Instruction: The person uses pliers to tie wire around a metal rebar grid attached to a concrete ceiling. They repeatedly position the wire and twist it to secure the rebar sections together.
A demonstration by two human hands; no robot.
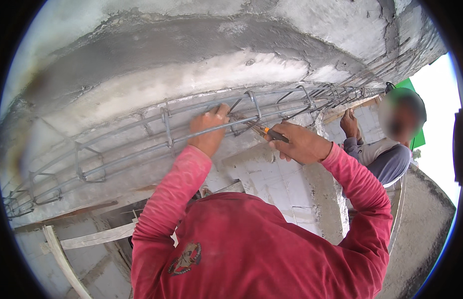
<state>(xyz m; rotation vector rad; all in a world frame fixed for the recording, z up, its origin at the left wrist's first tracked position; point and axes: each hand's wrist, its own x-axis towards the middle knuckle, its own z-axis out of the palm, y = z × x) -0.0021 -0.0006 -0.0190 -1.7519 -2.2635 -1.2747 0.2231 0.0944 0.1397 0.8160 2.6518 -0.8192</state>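
A long rebar cage [169, 130] of thin grey bars and bent stirrups runs along the concrete wall. My left hand [210, 130] is closed on its bars, with the fingertips curled at the upper one. My right hand [305, 143] grips pliers [264, 130] with black and orange handles. Their jaws point left into the cage, close beside my left fingers and a stirrup. What the jaws bite on, if anything, is too small to tell.
Rough concrete [167, 55] rises behind the cage. At the right crouches another person [386, 159], one hand [349, 123] raised near the cage's far end. Wooden strips [99, 236] lie at lower left, and pale block walling [276, 182] shows below the cage.
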